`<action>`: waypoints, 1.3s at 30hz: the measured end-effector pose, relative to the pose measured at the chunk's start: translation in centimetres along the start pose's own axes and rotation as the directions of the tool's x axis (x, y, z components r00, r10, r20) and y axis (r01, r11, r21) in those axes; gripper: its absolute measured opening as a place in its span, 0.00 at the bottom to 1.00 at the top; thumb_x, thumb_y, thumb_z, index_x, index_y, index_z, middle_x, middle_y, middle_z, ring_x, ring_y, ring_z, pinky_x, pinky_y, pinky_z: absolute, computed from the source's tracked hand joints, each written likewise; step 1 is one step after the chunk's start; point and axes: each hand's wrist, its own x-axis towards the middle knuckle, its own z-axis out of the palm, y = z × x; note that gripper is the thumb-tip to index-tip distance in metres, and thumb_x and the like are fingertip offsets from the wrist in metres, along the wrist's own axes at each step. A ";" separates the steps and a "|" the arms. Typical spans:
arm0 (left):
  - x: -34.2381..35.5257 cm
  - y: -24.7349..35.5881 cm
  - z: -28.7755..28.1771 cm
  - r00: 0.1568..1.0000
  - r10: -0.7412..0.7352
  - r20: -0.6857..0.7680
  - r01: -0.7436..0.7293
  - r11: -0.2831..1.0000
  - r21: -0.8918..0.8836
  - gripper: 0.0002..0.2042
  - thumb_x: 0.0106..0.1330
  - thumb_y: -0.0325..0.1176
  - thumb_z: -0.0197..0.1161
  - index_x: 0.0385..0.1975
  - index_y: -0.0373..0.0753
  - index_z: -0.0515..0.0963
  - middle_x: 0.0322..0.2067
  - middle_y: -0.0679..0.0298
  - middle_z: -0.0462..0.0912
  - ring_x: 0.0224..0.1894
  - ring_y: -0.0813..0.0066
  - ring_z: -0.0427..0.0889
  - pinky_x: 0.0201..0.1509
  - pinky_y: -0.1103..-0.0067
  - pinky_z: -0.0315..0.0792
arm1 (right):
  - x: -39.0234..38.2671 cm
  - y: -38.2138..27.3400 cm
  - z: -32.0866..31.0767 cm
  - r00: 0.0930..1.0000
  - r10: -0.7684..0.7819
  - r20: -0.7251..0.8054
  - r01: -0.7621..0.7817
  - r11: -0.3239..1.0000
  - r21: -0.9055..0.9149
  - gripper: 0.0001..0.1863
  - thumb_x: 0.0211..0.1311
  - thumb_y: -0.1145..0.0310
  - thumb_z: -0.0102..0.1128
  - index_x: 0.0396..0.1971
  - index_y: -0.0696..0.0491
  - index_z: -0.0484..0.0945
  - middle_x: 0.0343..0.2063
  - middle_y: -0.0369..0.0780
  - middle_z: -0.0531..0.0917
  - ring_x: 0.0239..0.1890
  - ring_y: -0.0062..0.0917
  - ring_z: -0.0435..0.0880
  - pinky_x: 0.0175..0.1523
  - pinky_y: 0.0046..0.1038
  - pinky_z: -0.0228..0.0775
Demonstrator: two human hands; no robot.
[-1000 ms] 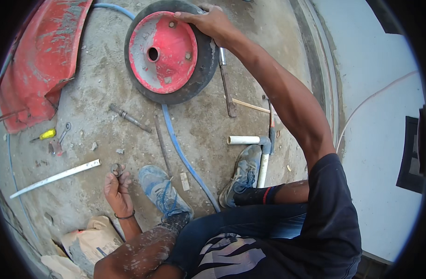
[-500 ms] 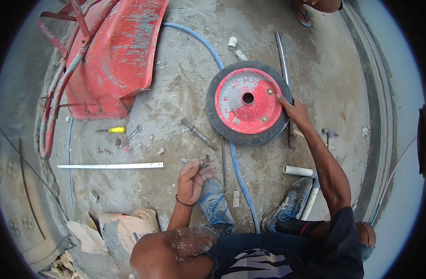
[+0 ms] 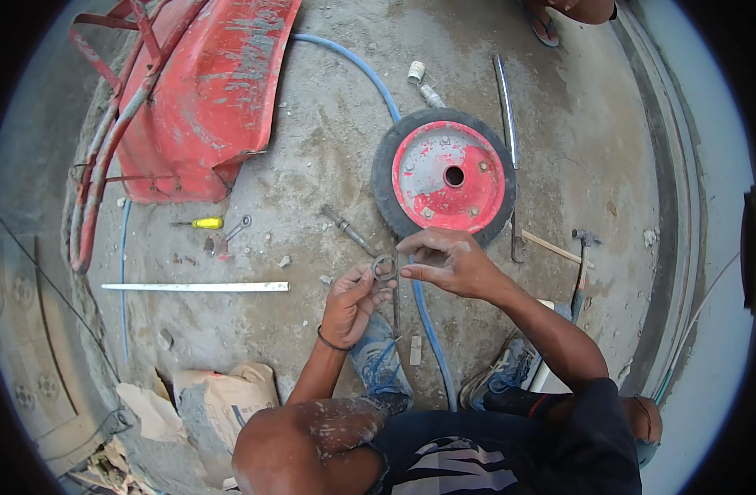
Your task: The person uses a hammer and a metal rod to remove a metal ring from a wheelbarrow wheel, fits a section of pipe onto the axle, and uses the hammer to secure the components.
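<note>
My left hand [image 3: 349, 304] pinches a small greyish metal ring [image 3: 379, 261] between thumb and fingers, above my shoe. Beside it, my right hand [image 3: 451, 262] is curved with thumb and fingers apart. Its thumb tip comes close to the ring; whether it touches cannot be made out. Just beyond the right hand, a wheel [image 3: 423, 186] lies flat, with a black tyre, a worn red hub and a round centre hole. A dirty metal axle [image 3: 350, 232] rests on the floor left of the wheel.
A red wheelbarrow [image 3: 209, 99] lies at the far left. Nearby are a yellow screwdriver [image 3: 206, 223], a spanner [image 3: 240, 226] and a white pipe [image 3: 195, 287]. A blue hose [image 3: 427, 322] runs under the wheel. Right are a hammer [image 3: 582, 264] and metal bar [image 3: 506, 111]. Another person's foot [image 3: 543, 25] shows far off.
My right hand has left the wheel's rim and come in beside the ring. My left hand has shifted slightly up and right, still holding the ring. The wheel has tipped down flatter.
</note>
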 end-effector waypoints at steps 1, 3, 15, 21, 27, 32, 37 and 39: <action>0.0 0.1 0.5 1.000 0.006 -0.006 -0.006 1.000 -0.001 0.12 0.70 0.35 0.56 0.45 0.34 0.75 0.43 0.60 0.81 0.45 0.69 0.80 0.45 0.73 0.74 | -0.3 -0.4 1.3 0.991 -0.131 -0.037 0.127 0.989 -0.079 0.22 0.50 0.67 0.72 0.45 0.56 0.78 0.36 0.42 0.82 0.36 0.27 0.83 0.41 0.26 0.74; -0.1 0.5 1.0 1.000 0.029 -0.009 -0.029 0.999 -0.037 0.12 0.69 0.34 0.57 0.46 0.34 0.75 0.43 0.60 0.81 0.43 0.71 0.81 0.44 0.74 0.75 | -0.4 -0.6 2.8 0.963 -0.265 -0.054 0.254 0.955 -0.157 0.22 0.50 0.68 0.72 0.45 0.56 0.78 0.36 0.42 0.82 0.35 0.28 0.82 0.39 0.26 0.73; -1.2 1.5 2.2 0.869 0.494 0.011 -0.374 0.644 0.667 0.05 0.61 0.24 0.66 0.35 0.30 0.81 0.47 0.59 0.77 0.43 0.79 0.79 0.44 0.84 0.75 | -0.3 0.4 5.6 0.973 -0.180 -0.145 0.199 0.972 0.128 0.23 0.56 0.69 0.68 0.51 0.56 0.75 0.44 0.41 0.82 0.42 0.23 0.82 0.44 0.25 0.75; -1.4 0.0 1.2 0.901 0.415 -0.124 -0.277 0.772 0.572 0.07 0.61 0.24 0.66 0.37 0.31 0.79 0.41 0.61 0.80 0.39 0.79 0.81 0.42 0.84 0.76 | -0.8 1.9 6.3 0.990 -0.050 -0.130 0.093 0.932 0.349 0.27 0.58 0.69 0.67 0.56 0.56 0.69 0.45 0.42 0.81 0.42 0.21 0.81 0.46 0.24 0.75; 4.2 -0.9 -8.1 0.802 0.498 -0.331 -0.027 0.583 0.812 0.13 0.60 0.28 0.66 0.43 0.33 0.77 0.31 0.63 0.82 0.31 0.74 0.81 0.34 0.81 0.74 | -0.5 5.1 6.4 0.997 0.073 -0.007 -0.064 0.917 0.393 0.27 0.56 0.70 0.68 0.55 0.55 0.69 0.42 0.39 0.81 0.40 0.17 0.80 0.45 0.22 0.74; 9.6 4.4 -8.2 0.814 0.416 0.405 -0.162 -0.507 0.846 0.16 0.52 0.23 0.60 0.43 0.44 0.79 0.38 0.55 0.73 0.42 0.56 0.75 0.42 0.68 0.74 | -0.4 6.9 5.5 0.965 0.254 0.064 -0.251 0.823 0.510 0.26 0.55 0.70 0.69 0.55 0.55 0.72 0.41 0.37 0.81 0.42 0.17 0.78 0.46 0.22 0.73; 10.9 7.9 -9.4 0.859 0.106 0.502 -0.322 -0.650 0.689 0.13 0.58 0.28 0.55 0.42 0.45 0.79 0.43 0.60 0.74 0.47 0.62 0.75 0.47 0.71 0.73 | 0.3 6.3 5.6 0.974 0.222 0.034 -0.206 0.819 0.536 0.26 0.55 0.69 0.70 0.54 0.55 0.73 0.42 0.36 0.81 0.43 0.17 0.79 0.47 0.22 0.73; 10.7 8.7 -9.2 0.839 -0.069 0.539 -0.408 -0.736 0.540 0.13 0.58 0.29 0.56 0.41 0.47 0.80 0.43 0.63 0.75 0.46 0.65 0.74 0.47 0.73 0.73 | 0.5 6.5 5.7 0.973 0.230 0.034 -0.213 0.823 0.526 0.27 0.55 0.69 0.70 0.54 0.55 0.73 0.42 0.36 0.81 0.43 0.18 0.79 0.47 0.22 0.73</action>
